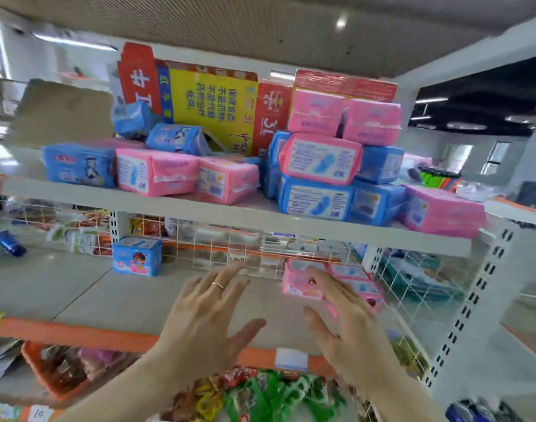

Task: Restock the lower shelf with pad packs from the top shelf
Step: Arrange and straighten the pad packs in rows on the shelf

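Plastic-wrapped packs [320,158] on the top shelf [169,202] look light, squashy, slippery; grip across the ends. Left hand [205,315], right hand [348,321]: spread, empty.

The soft plastic pad packs [320,158] are pink and blue; the flat cardboard box [213,102] is yellow and red; the metal lower shelf [78,290] has an orange edge.

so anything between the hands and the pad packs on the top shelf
Nothing visible. The left hand and right hand are open and empty in front of the lower shelf; the pad packs sit above at the open front of the top shelf.
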The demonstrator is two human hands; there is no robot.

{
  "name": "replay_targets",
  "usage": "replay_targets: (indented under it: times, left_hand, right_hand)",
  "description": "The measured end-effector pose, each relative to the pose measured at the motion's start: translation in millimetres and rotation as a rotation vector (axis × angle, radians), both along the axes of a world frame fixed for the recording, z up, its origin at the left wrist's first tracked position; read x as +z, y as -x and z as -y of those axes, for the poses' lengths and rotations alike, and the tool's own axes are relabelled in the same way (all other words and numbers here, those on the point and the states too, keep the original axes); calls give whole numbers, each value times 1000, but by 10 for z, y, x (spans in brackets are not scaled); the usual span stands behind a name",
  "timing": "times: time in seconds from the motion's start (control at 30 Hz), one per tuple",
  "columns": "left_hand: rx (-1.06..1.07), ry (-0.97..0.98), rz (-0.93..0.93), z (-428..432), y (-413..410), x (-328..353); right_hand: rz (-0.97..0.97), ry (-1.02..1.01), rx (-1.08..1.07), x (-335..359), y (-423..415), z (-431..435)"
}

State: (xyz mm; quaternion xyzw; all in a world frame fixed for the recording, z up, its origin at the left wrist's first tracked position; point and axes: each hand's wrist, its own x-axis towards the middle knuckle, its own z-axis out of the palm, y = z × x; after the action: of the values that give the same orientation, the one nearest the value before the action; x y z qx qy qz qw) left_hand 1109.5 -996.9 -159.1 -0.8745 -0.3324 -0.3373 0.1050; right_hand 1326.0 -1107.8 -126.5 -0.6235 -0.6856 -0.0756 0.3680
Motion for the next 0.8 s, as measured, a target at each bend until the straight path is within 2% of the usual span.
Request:
replay_targets:
  times: [0.2, 0.37, 0.8]
  left_hand:
    - [25, -101, 42, 158, -469, 337]
    - [86, -82, 40, 127, -512, 459]
    - [151, -140, 79, -647, 190, 832]
  right_hand:
    - [14, -117, 35, 223, -517, 105]
    - [1, -90, 58, 402, -691, -88]
    - [49, -151, 94, 752, 139, -1049]
